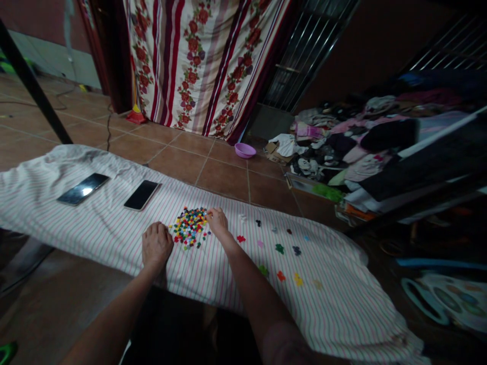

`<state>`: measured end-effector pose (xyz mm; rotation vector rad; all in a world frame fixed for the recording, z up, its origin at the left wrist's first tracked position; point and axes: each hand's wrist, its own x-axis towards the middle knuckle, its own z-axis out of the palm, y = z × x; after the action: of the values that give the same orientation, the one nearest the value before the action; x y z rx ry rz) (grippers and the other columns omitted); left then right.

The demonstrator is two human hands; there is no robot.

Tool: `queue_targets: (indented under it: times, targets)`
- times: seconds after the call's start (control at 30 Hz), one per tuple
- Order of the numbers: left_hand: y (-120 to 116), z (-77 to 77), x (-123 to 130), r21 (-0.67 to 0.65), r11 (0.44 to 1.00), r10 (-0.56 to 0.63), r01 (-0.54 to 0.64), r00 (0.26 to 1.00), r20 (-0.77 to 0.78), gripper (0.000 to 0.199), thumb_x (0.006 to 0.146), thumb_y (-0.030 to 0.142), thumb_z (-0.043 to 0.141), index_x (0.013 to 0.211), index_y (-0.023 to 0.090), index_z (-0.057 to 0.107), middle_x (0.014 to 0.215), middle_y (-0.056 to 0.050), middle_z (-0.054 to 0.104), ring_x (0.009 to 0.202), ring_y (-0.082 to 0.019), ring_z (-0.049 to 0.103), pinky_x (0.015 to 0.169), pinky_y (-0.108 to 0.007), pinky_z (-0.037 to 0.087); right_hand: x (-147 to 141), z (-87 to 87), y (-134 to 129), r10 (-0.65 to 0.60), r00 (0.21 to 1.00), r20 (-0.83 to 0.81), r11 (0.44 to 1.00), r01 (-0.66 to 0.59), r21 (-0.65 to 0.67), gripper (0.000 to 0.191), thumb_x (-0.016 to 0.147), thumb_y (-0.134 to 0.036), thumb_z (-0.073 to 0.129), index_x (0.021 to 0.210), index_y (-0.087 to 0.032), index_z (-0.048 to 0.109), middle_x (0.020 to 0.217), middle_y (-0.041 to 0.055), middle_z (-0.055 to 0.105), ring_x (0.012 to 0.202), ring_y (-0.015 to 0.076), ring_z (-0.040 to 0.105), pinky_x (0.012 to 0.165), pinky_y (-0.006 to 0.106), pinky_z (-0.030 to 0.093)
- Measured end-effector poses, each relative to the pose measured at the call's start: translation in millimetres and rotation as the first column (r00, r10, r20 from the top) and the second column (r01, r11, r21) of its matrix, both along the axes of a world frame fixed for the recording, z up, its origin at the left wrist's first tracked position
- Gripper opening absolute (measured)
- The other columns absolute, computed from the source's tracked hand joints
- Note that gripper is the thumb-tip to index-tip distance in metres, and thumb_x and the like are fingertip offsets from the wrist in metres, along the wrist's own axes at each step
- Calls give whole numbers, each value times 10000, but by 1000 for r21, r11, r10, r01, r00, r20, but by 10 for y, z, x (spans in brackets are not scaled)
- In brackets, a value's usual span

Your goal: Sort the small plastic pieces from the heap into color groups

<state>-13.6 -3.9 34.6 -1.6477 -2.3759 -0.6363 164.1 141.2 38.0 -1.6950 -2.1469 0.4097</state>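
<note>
Resting over a striped sheet (95, 238), the left hand (157, 245) and the right hand (218, 223) stand at 2 sides of a pile of small colored pieces (189, 227). The left hand lies just beside the pile with its fingers curled down and half closed, and it seems to hold nothing, although the palm is hidden. The right hand touches the upper right edge of the pile with its fingers bunched together; it cannot be told if a piece is between them. To the right of the pile, the pieces lie in small separate groups, each of mostly 1 color, such as the red group (241, 239), the green group (279, 248) and the yellow group (298, 279). This placing looks made on purpose, because the groups stay well apart from the mixed pile and from each other. A phone (82, 189) and another phone (141, 195) lie on the same sheet, left of the pieces, probably so they are not in the way. Beyond the sheet are a tile floor (178, 165), a purple basin (245, 150) and a heap of clothes (365, 147).
</note>
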Motion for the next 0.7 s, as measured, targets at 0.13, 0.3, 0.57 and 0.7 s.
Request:
queue_targets:
  times: [0.13, 0.3, 0.57, 0.7]
  targets:
    - [3, 12, 0, -4, 1000, 4, -4, 1000, 1, 198, 881, 218, 374, 912, 148, 557, 968, -131, 601, 969, -268, 515, 812, -386, 357, 13, -50, -2, 25, 999, -32, 999, -23, 41, 135, 850, -198, 580, 926, -231, 687, 990, 41, 602, 914, 162, 568, 792, 248, 428]
    - [5, -12, -9, 6, 1000, 6, -6, 1000, -6, 188, 882, 215, 383, 910, 147, 557, 961, -127, 606, 956, -262, 521, 805, -382, 359, 22, -132, 20, 85, 990, -110, 991, -73, 111, 113, 829, -156, 565, 882, -211, 648, 937, 28, 611, 894, 151, 566, 815, 250, 430]
    - [11, -27, -11, 6, 1000, 14, -13, 999, -32, 161, 882, 218, 400, 888, 156, 549, 951, -114, 611, 957, -255, 528, 788, -368, 355, 52, -193, -15, 70, 983, -168, 989, -46, 143, 121, 828, -142, 554, 901, -214, 617, 893, 12, 648, 825, 141, 586, 775, 244, 440]
    - [7, -22, -13, 8, 1000, 14, -14, 999, -43, 153, 880, 222, 403, 884, 161, 542, 953, -108, 611, 949, -255, 528, 787, -368, 355, 96, -177, -52, 75, 983, -170, 989, -51, 137, 118, 856, -177, 557, 914, -222, 649, 926, 22, 651, 841, 139, 593, 784, 238, 445]
